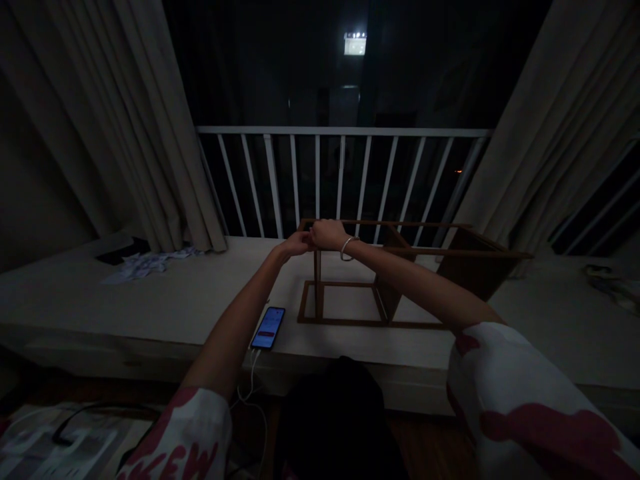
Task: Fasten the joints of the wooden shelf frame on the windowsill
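A brown wooden shelf frame (345,323) lies on its side on the white window ledge, its panels toward the right. At its upper left corner my two hands meet. My right hand (329,235), with a silver bracelet (345,249) on the wrist, is closed in a fist over the corner. Close against it, my left hand (299,243) has its fingers bent together at the same corner. Whatever lies between the fingers is too dark and small to make out.
A lit phone (269,328) with a white cable (254,367) lies near the ledge's front edge. Crumpled white papers (140,265) lie at the left. Behind the ledge (235,277) runs a white railing (345,131), between curtains (125,120). Something black stands below the ledge.
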`<state>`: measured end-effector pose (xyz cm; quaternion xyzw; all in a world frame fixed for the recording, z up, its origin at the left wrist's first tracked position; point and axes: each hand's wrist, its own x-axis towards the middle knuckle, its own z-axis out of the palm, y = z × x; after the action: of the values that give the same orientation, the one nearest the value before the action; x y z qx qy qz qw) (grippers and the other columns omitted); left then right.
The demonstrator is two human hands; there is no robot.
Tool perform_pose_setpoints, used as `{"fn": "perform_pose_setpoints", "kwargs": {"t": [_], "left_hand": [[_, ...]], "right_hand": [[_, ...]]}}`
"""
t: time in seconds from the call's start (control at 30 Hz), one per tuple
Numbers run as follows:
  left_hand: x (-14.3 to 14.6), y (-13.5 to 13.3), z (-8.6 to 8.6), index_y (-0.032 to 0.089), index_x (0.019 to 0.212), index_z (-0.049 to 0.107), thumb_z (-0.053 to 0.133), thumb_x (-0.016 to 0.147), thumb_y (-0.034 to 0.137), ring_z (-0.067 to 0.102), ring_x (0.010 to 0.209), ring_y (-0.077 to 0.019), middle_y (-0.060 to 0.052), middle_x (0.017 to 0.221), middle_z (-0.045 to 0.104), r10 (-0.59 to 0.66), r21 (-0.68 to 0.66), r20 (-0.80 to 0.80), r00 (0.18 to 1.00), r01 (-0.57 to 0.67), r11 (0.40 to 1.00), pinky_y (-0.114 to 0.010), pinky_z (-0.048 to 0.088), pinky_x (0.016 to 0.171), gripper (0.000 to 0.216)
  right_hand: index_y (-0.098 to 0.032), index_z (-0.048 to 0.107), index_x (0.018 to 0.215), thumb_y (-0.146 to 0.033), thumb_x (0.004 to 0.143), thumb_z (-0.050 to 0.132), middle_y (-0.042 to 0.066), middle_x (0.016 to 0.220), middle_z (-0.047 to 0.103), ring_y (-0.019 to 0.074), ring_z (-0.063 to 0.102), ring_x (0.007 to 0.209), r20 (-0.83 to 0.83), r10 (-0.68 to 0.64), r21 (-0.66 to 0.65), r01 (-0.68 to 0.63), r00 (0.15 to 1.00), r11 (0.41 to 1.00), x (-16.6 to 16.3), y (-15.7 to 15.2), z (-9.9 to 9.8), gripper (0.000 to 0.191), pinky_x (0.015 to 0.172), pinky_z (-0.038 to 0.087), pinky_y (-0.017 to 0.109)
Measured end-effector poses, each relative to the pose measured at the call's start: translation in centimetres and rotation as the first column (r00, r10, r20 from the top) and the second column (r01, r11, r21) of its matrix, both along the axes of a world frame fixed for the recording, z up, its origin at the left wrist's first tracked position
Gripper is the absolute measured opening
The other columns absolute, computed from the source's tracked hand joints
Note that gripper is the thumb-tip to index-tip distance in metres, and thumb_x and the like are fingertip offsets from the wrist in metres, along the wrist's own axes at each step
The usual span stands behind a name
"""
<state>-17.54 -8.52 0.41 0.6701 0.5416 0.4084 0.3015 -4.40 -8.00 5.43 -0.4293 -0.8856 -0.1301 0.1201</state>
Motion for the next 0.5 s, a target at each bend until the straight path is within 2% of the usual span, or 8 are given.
{"fn": "perform_pose_setpoints", "kwargs": {"t": [0.23,0.33,0.5], "left_hand": [[0.38,-0.06,0.06,0.010,0.071,0.055,0.060,0.050,0.008,0.048,0.063,-0.0087,0.003,0.064,0.055,0.004,0.007,0.054,0.999,-0.004,1.000,-0.022,0.038,0.062,0.021],[0.55,-0.13,0.18,0.011,0.069,0.053,0.058,0.050,0.005,0.045,0.058,-0.0072,0.005,0.060,0.051,0.001,0.008,0.079,0.997,-0.001,1.000,-0.021,0.036,0.059,0.020],[0.56,-0.07,0.23,0.011,0.061,0.050,0.054,0.052,0.004,0.039,0.052,-0.0055,0.005,0.053,0.045,0.017,0.010,0.035,0.999,-0.017,1.000,-0.019,0.031,0.052,0.012]], "right_hand": [[-0.015,0.064,0.090,-0.036,0.077,0.046,0.015,0.098,0.063,0.0239,0.059,0.090,-0.022,-0.033,-0.003,0.033,0.999,0.999,-0.38,0.03,-0.45,0.031,0.072,0.043,0.030],[-0.017,0.065,0.088,-0.038,0.076,0.046,0.013,0.096,0.064,0.0243,0.060,0.088,-0.044,-0.027,0.024,0.028,0.999,0.999,-0.53,0.26,-0.83,0.031,0.070,0.043,0.030],[-0.017,0.064,0.091,-0.041,0.079,0.040,0.013,0.096,0.063,0.0243,0.060,0.087,-0.045,-0.037,0.048,0.039,0.998,0.998,-0.42,0.36,-0.88,0.035,0.070,0.043,0.031]]}}
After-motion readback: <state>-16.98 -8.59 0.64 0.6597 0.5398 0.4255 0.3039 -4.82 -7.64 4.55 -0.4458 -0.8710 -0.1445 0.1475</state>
